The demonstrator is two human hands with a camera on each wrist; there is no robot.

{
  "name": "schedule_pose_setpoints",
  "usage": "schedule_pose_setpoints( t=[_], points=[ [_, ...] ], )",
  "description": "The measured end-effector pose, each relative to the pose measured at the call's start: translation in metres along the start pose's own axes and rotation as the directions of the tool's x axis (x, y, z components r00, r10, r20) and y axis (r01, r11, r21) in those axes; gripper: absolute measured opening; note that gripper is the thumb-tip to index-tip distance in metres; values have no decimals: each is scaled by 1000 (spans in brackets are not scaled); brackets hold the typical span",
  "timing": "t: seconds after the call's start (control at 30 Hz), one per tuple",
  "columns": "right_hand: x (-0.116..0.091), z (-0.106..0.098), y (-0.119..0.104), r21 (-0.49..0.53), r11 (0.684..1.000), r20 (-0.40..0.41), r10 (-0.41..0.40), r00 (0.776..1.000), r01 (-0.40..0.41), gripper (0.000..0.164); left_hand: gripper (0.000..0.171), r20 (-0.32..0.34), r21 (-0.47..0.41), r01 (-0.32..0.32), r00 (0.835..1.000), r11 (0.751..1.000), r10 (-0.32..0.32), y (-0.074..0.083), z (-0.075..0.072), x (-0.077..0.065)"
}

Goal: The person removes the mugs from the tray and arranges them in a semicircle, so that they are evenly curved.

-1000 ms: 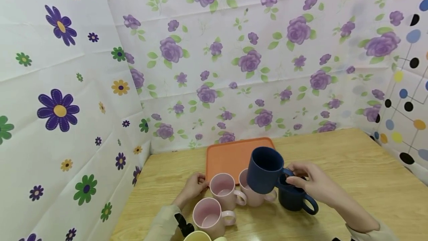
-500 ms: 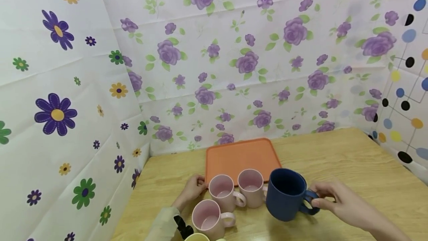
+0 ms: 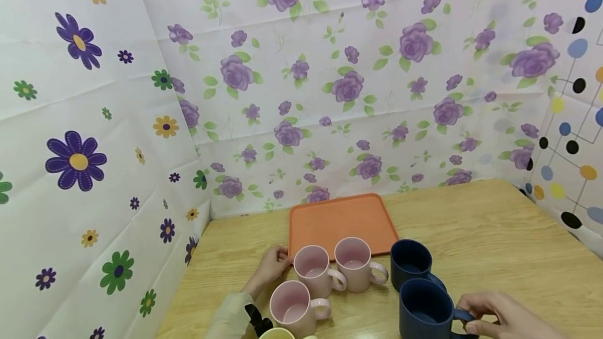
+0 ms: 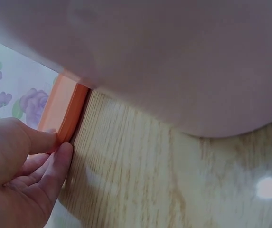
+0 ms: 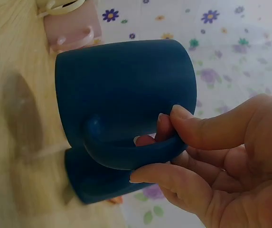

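Note:
My right hand [image 3: 501,315] pinches the handle of a dark blue mug [image 3: 424,318] at the lower right of the head view. Shadow shows on the wood beside the held mug [image 5: 126,85] in the right wrist view, and its opening points up. Just behind it stands a second dark blue mug [image 3: 406,271], partly covered by the first. My left hand [image 3: 269,266] grips the near left corner of an orange tray [image 3: 341,224]; in the left wrist view, thumb and fingers pinch the tray corner [image 4: 64,109]. The tray's near edge is partly hidden behind mugs.
Two pink mugs, one at left [image 3: 313,279] and one at right [image 3: 353,273], stand along the tray's near edge. Another pink mug [image 3: 294,315] is nearer, with a yellow mug [image 3: 277,334] cut off below. Patterned cloth [image 3: 348,88] hangs behind the wooden table [image 3: 471,229].
My right hand has carried the blue mug from over the right pink mug to the right and nearer, uncovering the second blue mug. The left hand has stayed at the tray corner.

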State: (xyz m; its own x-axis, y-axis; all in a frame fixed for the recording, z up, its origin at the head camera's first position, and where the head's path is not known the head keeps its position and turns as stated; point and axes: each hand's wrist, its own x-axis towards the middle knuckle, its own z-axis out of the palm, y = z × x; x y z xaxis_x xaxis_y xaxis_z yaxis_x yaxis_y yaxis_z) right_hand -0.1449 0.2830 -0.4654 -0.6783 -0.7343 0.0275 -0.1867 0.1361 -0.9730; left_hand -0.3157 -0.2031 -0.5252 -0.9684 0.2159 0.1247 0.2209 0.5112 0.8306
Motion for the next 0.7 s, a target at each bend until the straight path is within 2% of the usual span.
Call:
schedule_pose_setpoints(
  t=[0.2,0.33,0.4,0.7],
  points=[
    [-12,-1,24,-29,1000,-18,5,1000,-5,17,28,-7,-1,-2,1000,1000,2,-2,0,1],
    [-18,-1,32,33,996,-29,82,996,-81,21,29,-3,10,2,1000,1000,-2,-1,0,0],
    [-20,0,34,45,994,-34,96,995,-95,21,29,-5,16,1,1000,1000,-1,-1,0,0],
    [-30,-4,47,-24,998,-73,55,996,-57,18,28,-24,-42,1,1000,999,-2,3,2,-1]
  ],
)
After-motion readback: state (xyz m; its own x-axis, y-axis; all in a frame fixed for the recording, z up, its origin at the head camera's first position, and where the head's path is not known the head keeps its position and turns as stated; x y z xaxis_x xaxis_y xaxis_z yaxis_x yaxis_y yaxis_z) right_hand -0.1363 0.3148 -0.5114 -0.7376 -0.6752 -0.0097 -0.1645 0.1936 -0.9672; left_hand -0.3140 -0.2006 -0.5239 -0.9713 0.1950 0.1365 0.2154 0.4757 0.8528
